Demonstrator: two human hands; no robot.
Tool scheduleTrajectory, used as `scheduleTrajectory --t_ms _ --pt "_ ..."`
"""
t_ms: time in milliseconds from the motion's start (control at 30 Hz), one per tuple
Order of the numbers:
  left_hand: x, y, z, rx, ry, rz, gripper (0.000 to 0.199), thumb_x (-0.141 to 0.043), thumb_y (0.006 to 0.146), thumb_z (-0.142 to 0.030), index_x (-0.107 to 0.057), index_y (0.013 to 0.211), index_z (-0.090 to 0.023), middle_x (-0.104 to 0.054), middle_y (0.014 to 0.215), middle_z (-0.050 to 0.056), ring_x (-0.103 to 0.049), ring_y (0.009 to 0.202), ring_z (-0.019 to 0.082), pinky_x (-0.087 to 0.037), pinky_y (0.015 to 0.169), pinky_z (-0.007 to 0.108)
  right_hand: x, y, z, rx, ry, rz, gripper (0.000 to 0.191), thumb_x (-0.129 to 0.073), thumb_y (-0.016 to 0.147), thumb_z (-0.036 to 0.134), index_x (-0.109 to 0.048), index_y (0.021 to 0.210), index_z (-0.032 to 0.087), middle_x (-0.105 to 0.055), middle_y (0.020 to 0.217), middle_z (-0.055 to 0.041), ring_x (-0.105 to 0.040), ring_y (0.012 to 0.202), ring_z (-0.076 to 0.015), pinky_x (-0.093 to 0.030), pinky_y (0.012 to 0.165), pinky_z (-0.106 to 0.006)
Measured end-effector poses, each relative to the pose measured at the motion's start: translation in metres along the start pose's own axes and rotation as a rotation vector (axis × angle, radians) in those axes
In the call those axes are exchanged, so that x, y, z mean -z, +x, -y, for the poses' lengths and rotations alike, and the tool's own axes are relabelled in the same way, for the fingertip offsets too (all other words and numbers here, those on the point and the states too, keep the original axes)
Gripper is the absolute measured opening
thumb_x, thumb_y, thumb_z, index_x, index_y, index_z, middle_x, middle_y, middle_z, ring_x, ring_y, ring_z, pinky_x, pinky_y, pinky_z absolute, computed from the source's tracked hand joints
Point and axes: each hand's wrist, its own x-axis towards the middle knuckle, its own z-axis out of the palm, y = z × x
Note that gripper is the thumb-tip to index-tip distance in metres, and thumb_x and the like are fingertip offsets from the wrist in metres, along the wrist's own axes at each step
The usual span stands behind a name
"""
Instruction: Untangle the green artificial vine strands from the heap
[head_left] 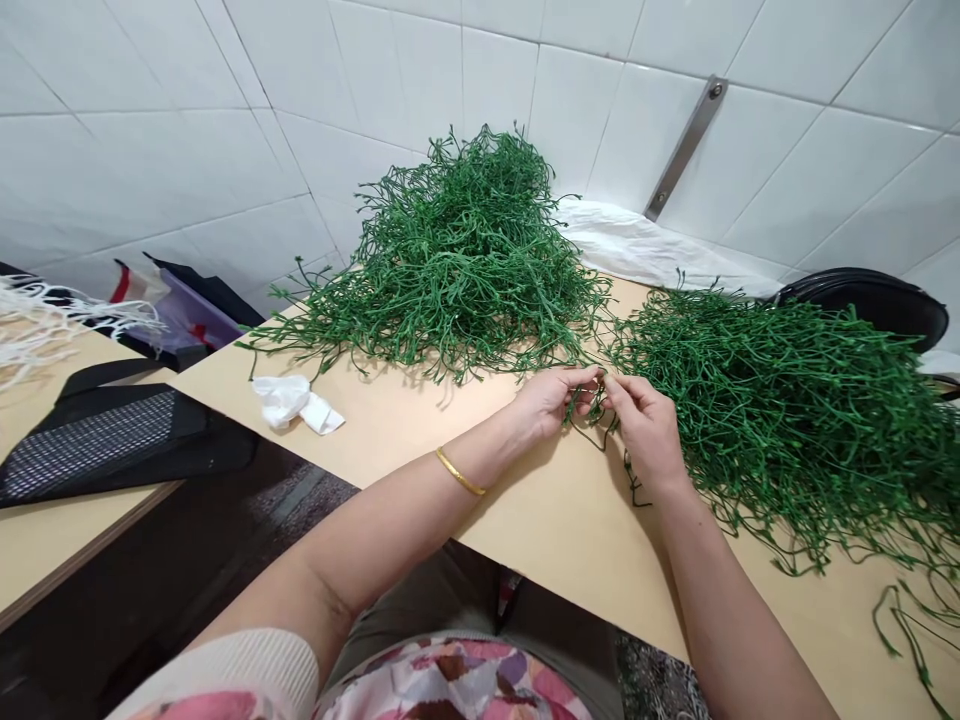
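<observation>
My left hand [556, 400] and my right hand [641, 415] meet over the table, fingertips pinched close together. Between them they hold thin green artificial stems [587, 402]; a few dark strands hang below the fingers. How many stems each hand grips is hidden by the fingers. Behind my hands rises a large heap of the same green stems [472, 260], branching with small knobbed tips. A second pile of green stems [795, 400] spreads to the right, close beside my right hand.
A crumpled white tissue [296, 402] lies on the pale wooden table [420, 440]. Left, another table holds white strands [67, 315] and a black mesh bag [112, 445]. White cloth [637, 240] and a black round item [862, 300] sit by the tiled wall. Loose stems [911, 630] lie front right.
</observation>
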Motion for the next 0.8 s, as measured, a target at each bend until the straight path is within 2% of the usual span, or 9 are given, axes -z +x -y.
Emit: scheduleTrajectory --t_ms 133,267,467,600,800 --pt "-0.001 -0.001 0.004 -0.021 0.009 0.002 0.005 -0.063 0.069 -0.014 -0.062 0.067 -0.01 -0.054 0.059 0.001 -0.046 0.049 0.005 -0.034 0.046 0.019 -0.005 0.0 -0.005 -0.077 0.092 -0.07 0.026 -0.059 0.073 0.039 -0.065 0.084 0.016 -0.06 0.078 -0.0044 -0.052 0.07 -0.0147 -0.043 0.065 -0.029" --pt "-0.003 -0.002 0.005 -0.035 0.032 0.008 0.009 -0.066 0.067 -0.018 -0.063 0.065 -0.01 -0.053 0.057 0.001 -0.044 0.049 0.005 -0.032 0.046 0.019 -0.005 -0.001 -0.005 -0.105 0.132 -0.065 0.027 -0.058 0.073 0.039 -0.064 0.084 0.015 -0.059 0.075 -0.0039 -0.052 0.07 -0.0147 -0.043 0.066 -0.029" --pt "-0.006 -0.005 0.008 -0.18 0.136 0.01 0.015 -0.07 0.061 -0.02 -0.059 0.056 -0.011 -0.049 0.052 -0.001 -0.041 0.048 0.005 -0.029 0.046 0.021 -0.004 0.0 -0.007 -0.1 0.11 -0.09 0.02 -0.056 0.073 0.033 -0.064 0.081 0.016 -0.062 0.078 -0.0046 -0.053 0.072 -0.0154 -0.044 0.068 -0.03" --pt "-0.006 -0.006 0.008 -0.239 0.15 0.025 0.014 -0.068 0.061 -0.019 -0.058 0.056 -0.011 -0.046 0.051 -0.003 -0.04 0.047 0.005 -0.027 0.045 0.021 -0.004 0.001 -0.008 -0.087 0.12 -0.056 0.022 -0.055 0.073 0.033 -0.064 0.085 0.016 -0.062 0.08 -0.0048 -0.055 0.075 -0.0162 -0.045 0.07 -0.03" --pt "-0.007 -0.006 0.012 -0.223 0.178 0.058 0.016 -0.068 0.062 -0.024 -0.058 0.059 -0.012 -0.049 0.053 -0.002 -0.041 0.048 0.005 -0.03 0.047 0.021 -0.005 0.001 -0.009 -0.107 0.138 -0.111 0.022 -0.054 0.074 0.036 -0.062 0.078 0.016 -0.061 0.074 -0.0036 -0.053 0.07 -0.0154 -0.044 0.066 -0.029"
